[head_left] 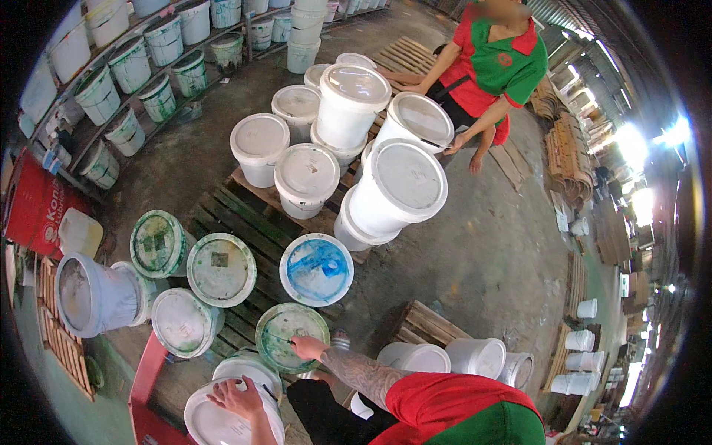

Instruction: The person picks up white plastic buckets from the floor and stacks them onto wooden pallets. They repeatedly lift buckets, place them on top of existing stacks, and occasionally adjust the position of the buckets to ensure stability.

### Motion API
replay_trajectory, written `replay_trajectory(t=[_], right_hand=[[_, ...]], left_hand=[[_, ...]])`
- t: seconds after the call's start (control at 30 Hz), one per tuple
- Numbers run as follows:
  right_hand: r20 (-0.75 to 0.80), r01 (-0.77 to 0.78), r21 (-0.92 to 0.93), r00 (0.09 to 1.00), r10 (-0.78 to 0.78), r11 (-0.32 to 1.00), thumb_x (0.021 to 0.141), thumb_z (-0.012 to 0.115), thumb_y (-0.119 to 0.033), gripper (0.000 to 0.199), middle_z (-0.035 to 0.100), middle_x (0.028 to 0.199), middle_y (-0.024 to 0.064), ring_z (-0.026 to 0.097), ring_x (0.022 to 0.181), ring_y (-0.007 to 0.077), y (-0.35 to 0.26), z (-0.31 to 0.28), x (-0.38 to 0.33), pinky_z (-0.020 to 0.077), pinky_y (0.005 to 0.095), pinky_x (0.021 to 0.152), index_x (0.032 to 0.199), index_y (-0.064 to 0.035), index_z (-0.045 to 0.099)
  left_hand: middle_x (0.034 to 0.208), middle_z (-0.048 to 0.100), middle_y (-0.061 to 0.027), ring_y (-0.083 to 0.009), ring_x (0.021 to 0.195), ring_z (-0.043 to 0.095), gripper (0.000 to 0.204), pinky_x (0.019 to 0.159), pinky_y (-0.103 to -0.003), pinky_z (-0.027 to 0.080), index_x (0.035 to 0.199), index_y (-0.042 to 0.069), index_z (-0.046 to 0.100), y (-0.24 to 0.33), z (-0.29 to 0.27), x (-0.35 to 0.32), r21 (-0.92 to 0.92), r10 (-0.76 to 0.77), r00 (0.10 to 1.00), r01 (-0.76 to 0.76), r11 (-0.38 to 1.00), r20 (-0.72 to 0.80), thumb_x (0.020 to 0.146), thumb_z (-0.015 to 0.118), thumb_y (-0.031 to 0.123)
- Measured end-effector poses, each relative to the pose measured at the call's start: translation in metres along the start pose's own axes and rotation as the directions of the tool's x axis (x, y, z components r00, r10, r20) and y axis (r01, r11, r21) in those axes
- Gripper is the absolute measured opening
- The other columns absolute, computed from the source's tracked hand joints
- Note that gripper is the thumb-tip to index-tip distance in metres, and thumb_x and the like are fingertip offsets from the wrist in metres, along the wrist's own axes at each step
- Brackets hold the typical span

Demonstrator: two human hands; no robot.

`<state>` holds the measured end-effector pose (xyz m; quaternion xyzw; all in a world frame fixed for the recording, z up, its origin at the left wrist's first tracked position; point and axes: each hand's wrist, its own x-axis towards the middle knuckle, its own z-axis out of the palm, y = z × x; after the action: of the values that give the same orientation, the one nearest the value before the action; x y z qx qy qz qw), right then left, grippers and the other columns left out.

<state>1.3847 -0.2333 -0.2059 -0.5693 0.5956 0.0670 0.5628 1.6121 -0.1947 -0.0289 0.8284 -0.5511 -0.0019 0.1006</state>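
Observation:
My left hand (pixel 239 400) rests with spread fingers on the lid of a white bucket (pixel 230 426) at the lower edge. Behind that bucket, partly covered, stands another lidded white bucket (pixel 248 367). Reaching forward from the lower right, my right hand (pixel 308 347) is closed over the green-stained lid of a bucket (pixel 293 326). A thin dark line shows at its fingers; what they grip is too small to make out. Just beyond stands a bucket with a blue-smeared lid (pixel 317 271). Several green-stained lidded buckets (pixel 221 270) are grouped to the left.
White lidded buckets (pixel 308 170) stand stacked on pallets ahead, where a co-worker (pixel 497 74) touches one. Stained buckets fill shelves (pixel 159 130) at far left. A red metal frame (pixel 148 371) stands lower left, near a red drum (pixel 44 208). More white buckets (pixel 475 356) stand lower right, by a wooden pallet (pixel 430 322).

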Motion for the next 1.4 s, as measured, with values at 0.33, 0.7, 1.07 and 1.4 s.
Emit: replay_trajectory(t=[0.33,0.7,1.07,1.4], right_hand=[[0.004,-0.022,0.038,1.000,0.022,0.999,0.098,0.044,-0.024,0.037,0.067,0.088,0.0212,0.066,0.082,0.0384,0.012,-0.008,0.010,0.0492,0.0542,0.071,0.127,-0.0018,0.053],[-0.126,0.027,-0.003,0.992,-0.028,1.000,0.097,0.046,-0.025,0.035,0.068,0.093,0.0243,0.065,0.084,0.0433,0.023,0.007,0.013,0.0499,0.0577,0.073,0.119,0.0014,0.054],[-0.093,-0.066,0.015,0.993,0.067,0.998,0.097,0.050,-0.028,0.035,0.068,0.095,0.0243,0.066,0.092,0.0426,0.009,0.001,0.006,0.0497,0.0562,0.078,0.119,-0.0010,0.054],[-0.037,-0.118,0.060,0.992,0.120,0.991,0.096,0.050,-0.029,0.033,0.069,0.094,0.0223,0.067,0.091,0.0425,0.001,0.007,-0.003,0.0502,0.0551,0.078,0.114,-0.0020,0.056]], left_hand=[[0.103,0.065,-0.0072,-0.0317,0.120,0.051,0.015,0.122,-0.055,0.017,0.076,0.013,0.065,-0.001,0.002,-0.001,0.041,-0.015,1.000,0.014,0.999,0.022,0.071,0.074,0.024],[0.101,0.065,-0.0073,-0.0305,0.120,0.051,0.016,0.121,-0.056,0.018,0.077,0.013,0.065,-0.003,0.004,0.001,0.033,0.017,1.000,-0.017,0.999,0.000,0.072,0.075,0.024],[0.095,0.063,-0.0078,-0.0310,0.116,0.052,0.017,0.121,-0.056,0.018,0.071,0.012,0.062,-0.006,0.006,-0.001,-0.001,0.038,0.998,-0.038,0.999,-0.047,0.070,0.075,0.023],[0.095,0.064,-0.0044,-0.0296,0.117,0.052,0.018,0.121,-0.055,0.017,0.070,0.014,0.060,-0.009,0.006,-0.002,0.015,0.045,0.998,-0.044,0.999,-0.042,0.070,0.075,0.025]])
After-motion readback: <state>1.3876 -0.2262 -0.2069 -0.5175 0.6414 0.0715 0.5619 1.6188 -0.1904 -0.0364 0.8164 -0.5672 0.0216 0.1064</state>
